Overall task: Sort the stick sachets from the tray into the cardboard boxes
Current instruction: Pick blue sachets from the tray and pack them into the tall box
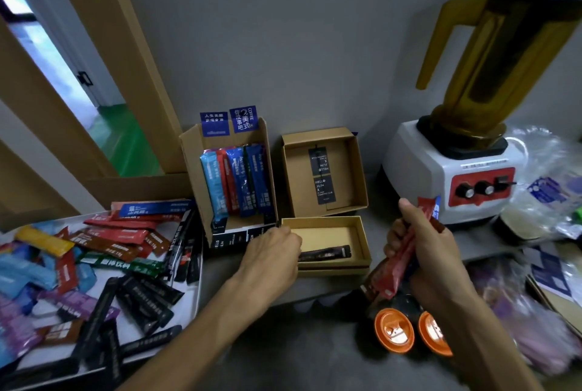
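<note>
A white tray at the left holds several stick sachets in black, red, blue, purple and green. A tall cardboard box behind it stands several blue and red sachets upright. A shallow cardboard box in the middle holds one dark brown sachet. My left hand reaches over this box's left edge and touches the dark sachet's end. My right hand grips a bundle of red sachets upright, to the right of the shallow box.
An open cardboard box with black labels sits behind the shallow one. A blender with an amber jug stands at the right. Two orange-lidded cups sit near the front. Plastic bags and packets crowd the right side.
</note>
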